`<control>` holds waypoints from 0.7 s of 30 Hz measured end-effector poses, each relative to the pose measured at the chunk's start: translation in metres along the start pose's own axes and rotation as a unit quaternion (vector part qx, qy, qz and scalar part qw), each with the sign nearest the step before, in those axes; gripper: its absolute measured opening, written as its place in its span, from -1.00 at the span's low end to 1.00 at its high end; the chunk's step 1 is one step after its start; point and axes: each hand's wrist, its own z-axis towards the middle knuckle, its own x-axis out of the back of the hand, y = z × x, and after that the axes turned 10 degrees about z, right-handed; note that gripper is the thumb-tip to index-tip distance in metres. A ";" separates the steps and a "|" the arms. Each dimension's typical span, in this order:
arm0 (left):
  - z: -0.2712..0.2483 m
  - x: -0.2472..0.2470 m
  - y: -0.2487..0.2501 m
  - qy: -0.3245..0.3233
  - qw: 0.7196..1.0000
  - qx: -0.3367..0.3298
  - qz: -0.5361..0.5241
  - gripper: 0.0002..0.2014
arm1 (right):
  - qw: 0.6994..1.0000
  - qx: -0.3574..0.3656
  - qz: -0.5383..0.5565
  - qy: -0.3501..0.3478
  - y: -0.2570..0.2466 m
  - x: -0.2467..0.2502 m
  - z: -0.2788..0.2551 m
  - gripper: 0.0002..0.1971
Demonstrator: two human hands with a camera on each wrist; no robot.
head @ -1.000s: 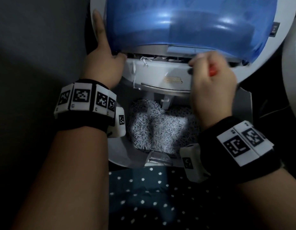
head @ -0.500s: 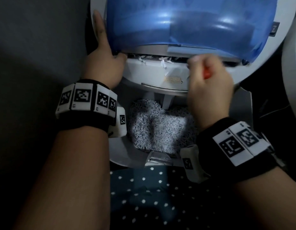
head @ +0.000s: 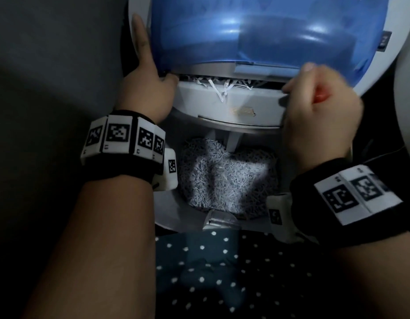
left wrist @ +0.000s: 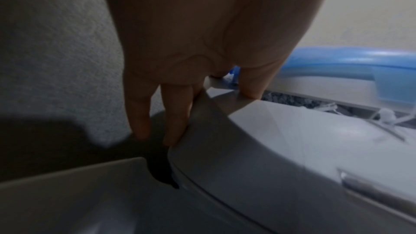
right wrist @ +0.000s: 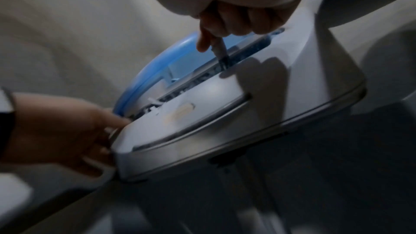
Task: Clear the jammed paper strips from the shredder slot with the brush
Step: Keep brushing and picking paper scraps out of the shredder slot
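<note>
The white shredder head (head: 222, 107) with its blue see-through cover (head: 268, 31) sits tilted over the bin. White paper strips (head: 219, 88) stick out of the slot and hang over its front lip. My left hand (head: 146, 88) grips the head's left edge, index finger straight along the rim, thumb at the slot's left end. My right hand (head: 314, 111) is curled round the red-handled brush (head: 322, 96) at the slot's right part. In the right wrist view the brush (right wrist: 220, 51) points down with its dark tip in the slot (right wrist: 202, 77).
Below the head, the open bin (head: 167, 210) holds a heap of fine shreds (head: 224, 178). Dark polka-dot fabric (head: 222, 272) lies nearest me. Grey carpet (head: 49, 65) spreads to the left, and a white rounded object (head: 406, 100) stands at the right edge.
My right hand has shifted to the right along the slot with the brush. More strips now hang out over the slot's front lip. The left hand has stayed put.
</note>
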 end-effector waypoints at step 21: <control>-0.001 0.000 0.001 0.001 1.000 0.001 0.004 -0.14 | 0.974 0.027 0.027 -0.224 -0.009 -0.018 -0.017 -0.75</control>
